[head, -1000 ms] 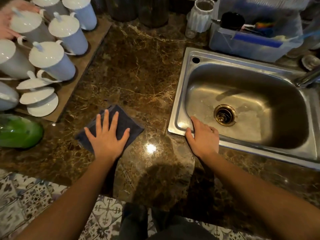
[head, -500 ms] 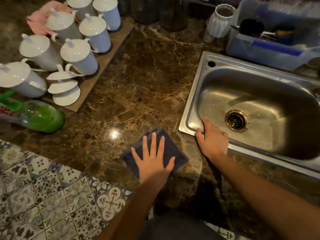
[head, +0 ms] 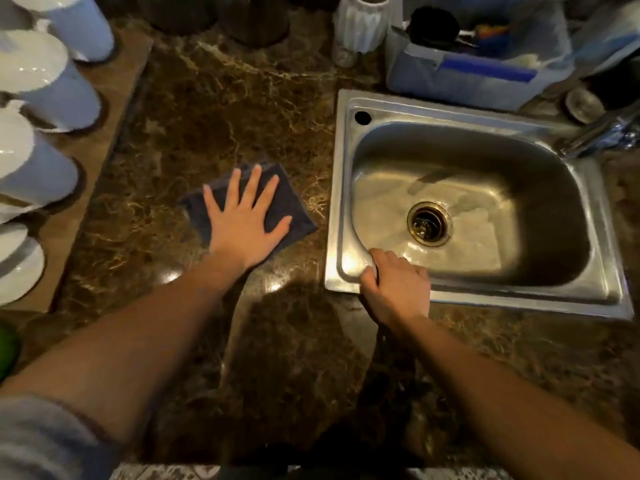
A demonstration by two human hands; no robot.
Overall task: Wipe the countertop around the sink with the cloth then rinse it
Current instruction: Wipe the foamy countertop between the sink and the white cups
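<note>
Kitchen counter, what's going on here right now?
A person is wiping the countertop beside the sink. Their left hand presses flat on a dark cloth lying just left of the sink, while the right hand holds the sink's near corner rim. The cloth is on the counter, not in the basin, so rinsing is not yet done. White mugs stand on a board at the far left.

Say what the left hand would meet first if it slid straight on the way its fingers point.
The left hand lies flat on the cloth; ahead is bare countertop, then probably the dark jar at the back.
</note>
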